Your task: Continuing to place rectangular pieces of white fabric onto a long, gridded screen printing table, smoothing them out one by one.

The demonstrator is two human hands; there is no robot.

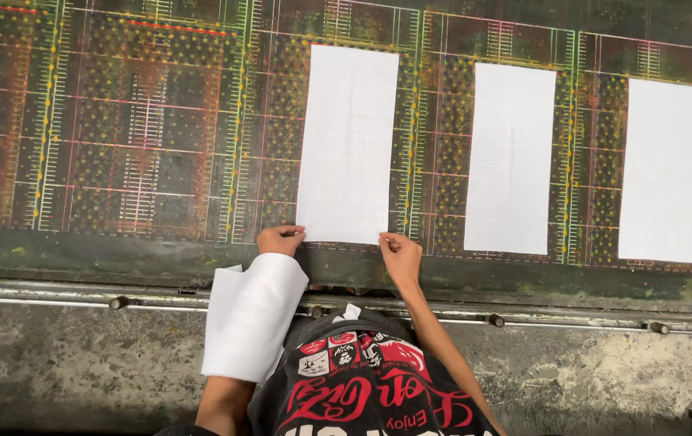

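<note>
Matt white cloth panels (348, 144) on ink-stained, rough print table (120, 121); dull metal rail (523, 315).

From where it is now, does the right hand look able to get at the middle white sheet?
Probably yes: the right hand pinches the nearest sheet, and the middle sheet lies flat just beside it with nothing between.

Grid-marked printing table (144, 137) (ink-stained) with three white fabric panels (510, 157)

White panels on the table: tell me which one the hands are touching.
The leftmost white panel: the left hand and right hand pinch its near corners; the other two lie untouched.
</note>
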